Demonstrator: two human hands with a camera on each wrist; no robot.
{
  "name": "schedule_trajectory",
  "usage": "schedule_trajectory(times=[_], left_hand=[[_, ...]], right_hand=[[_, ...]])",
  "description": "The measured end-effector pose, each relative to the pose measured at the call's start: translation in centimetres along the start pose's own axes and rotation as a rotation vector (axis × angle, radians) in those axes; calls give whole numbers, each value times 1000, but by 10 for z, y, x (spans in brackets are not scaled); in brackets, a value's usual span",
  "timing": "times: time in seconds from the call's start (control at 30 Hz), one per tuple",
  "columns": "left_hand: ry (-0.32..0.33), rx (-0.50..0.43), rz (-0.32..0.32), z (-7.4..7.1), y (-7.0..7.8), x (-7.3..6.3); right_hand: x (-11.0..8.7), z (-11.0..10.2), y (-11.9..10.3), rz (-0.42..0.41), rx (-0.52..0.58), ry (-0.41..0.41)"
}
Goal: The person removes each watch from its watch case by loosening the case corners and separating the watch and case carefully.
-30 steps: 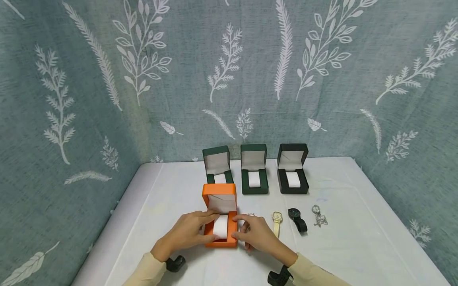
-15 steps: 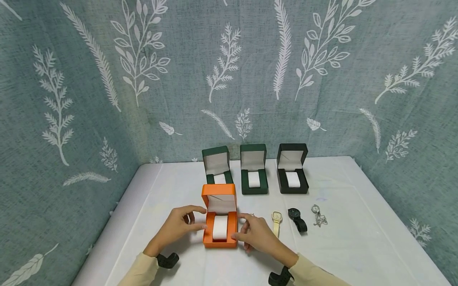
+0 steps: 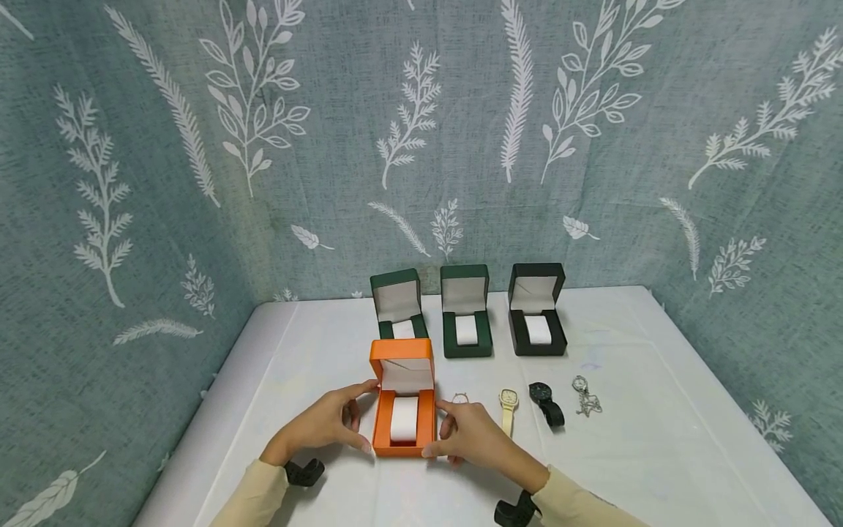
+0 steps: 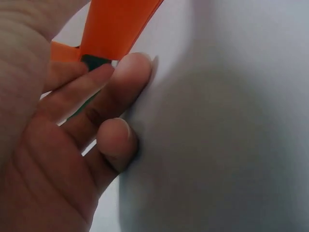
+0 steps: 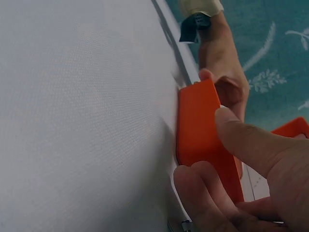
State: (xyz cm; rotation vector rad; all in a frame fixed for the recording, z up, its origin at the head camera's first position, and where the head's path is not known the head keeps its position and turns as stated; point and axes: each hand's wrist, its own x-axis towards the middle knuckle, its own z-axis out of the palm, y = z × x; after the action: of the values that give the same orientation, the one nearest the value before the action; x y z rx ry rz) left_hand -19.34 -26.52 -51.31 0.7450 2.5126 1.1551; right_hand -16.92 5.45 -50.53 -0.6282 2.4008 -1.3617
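Note:
An orange watch box (image 3: 384, 424) stands with its lid raised, a white cushion (image 3: 404, 419) inside. My left hand (image 3: 323, 419) is at its left side, index fingertip by the hinge and thumb at the front corner. In the left wrist view its other fingers (image 4: 135, 70) bend loosely close to the table. My right hand (image 3: 470, 435) grips the box's right side, thumb on the front corner and index finger farther back. Beyond that hand lies a watch (image 3: 460, 397), mostly hidden.
Two green watch boxes (image 3: 486, 340) and a black one (image 3: 558, 340) stand with raised lids at the back. To the right lie a gold watch (image 3: 508, 410), a black watch (image 3: 546, 406) and a silver chain watch (image 3: 585, 395). Patterned cloth (image 3: 349, 146) hangs behind.
My left hand has come off the box's cushion and moved left to its outer side, its thumb sliding toward the front corner. My right thumb has shifted slightly to the front; the box has hardly moved.

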Motion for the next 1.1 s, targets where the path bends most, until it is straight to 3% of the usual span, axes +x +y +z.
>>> schedule_trajectory(times=[0.23, 0.63, 0.83, 1.1], left_hand=[[-1, -4, 4, 1, -3, 2], [23, -39, -26, -3, 0, -10], [61, -48, -46, -15, -1, -20], [123, -59, -25, -43, -6, -36]], right_hand=[[2, 5, -2, -16, -5, -10], [10, 11, -8, -107, -80, 23], [19, 14, -13, -166, -98, 46], [43, 16, -29, -208, -38, 5]])
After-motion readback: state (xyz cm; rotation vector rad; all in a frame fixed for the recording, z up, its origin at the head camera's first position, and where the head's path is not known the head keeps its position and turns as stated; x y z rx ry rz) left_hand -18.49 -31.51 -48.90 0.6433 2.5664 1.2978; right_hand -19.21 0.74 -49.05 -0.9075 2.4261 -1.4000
